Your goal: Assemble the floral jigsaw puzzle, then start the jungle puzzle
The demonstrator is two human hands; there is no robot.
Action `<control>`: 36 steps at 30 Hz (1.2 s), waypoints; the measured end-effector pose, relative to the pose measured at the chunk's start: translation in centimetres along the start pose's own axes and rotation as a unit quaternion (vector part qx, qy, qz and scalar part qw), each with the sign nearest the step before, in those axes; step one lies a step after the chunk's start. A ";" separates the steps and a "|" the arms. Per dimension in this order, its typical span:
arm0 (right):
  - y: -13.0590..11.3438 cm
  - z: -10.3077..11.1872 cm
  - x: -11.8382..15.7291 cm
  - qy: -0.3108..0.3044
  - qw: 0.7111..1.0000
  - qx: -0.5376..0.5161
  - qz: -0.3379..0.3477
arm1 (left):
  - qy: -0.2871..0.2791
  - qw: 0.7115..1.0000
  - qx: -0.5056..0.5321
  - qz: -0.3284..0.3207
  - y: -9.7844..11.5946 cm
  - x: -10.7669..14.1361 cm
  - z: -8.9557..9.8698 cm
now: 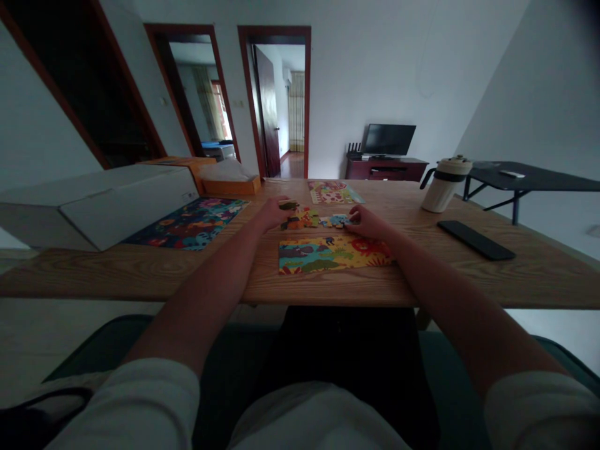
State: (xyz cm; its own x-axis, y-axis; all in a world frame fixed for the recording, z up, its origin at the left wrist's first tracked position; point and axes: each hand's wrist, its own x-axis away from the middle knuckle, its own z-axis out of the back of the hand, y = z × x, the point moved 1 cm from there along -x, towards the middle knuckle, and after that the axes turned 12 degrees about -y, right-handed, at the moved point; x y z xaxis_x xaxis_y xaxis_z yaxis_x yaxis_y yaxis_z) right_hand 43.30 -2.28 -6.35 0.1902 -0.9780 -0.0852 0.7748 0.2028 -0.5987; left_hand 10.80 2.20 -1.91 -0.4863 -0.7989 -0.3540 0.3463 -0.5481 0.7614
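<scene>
Two hands at a wooden surface (140, 275), viewed from the head. The left hand (270, 214) has its fingers drawn together on a dark green puzzle piece (288, 204), apparently pinched just above a loose orange-and-green cluster (300, 219) (the piece is small, so the grip is not fully clear). The right hand (368, 224) rests its fingertips on a blue cluster (338, 220); whether they are clamped on a piece cannot be told. Both clusters lie mid-surface, between a yellow-and-teal puzzle (335, 255) nearest the person and a pink-and-cream puzzle (332, 192) beyond. The pieces look thin, flat and brightly printed, with clear gaps between some of them. Risks: a loosened pinch could drop the held piece, while fingertip pressure or a dragged wrist could push the clusters apart or shift the yellow-and-teal puzzle. A dark blue puzzle (187, 224) lies to the left, and a white tumbler (443, 184) stands to the right.
</scene>
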 end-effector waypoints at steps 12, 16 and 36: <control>-2.8 -0.2 0.4 0.097 0.986 0.073 0.112 | 0.002 0.999 0.050 -0.014 1.2 -0.1 -1.0; -6.0 -2.2 0.1 0.014 0.982 -0.145 0.124 | -0.014 0.996 0.084 -0.025 2.5 0.1 -2.7; -4.8 -2.4 -0.5 0.048 0.983 -0.129 0.119 | -0.102 0.993 -0.038 0.052 2.5 0.3 -3.7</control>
State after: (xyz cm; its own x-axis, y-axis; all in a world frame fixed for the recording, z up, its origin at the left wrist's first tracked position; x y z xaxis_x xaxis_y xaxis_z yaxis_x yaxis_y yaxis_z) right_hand 38.00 -2.90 -5.38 0.2813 -0.9065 -0.3147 0.5342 0.4204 -0.7334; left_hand 14.45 -0.31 -2.12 -0.5948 -0.7895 -0.1511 0.4587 -0.4878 0.7427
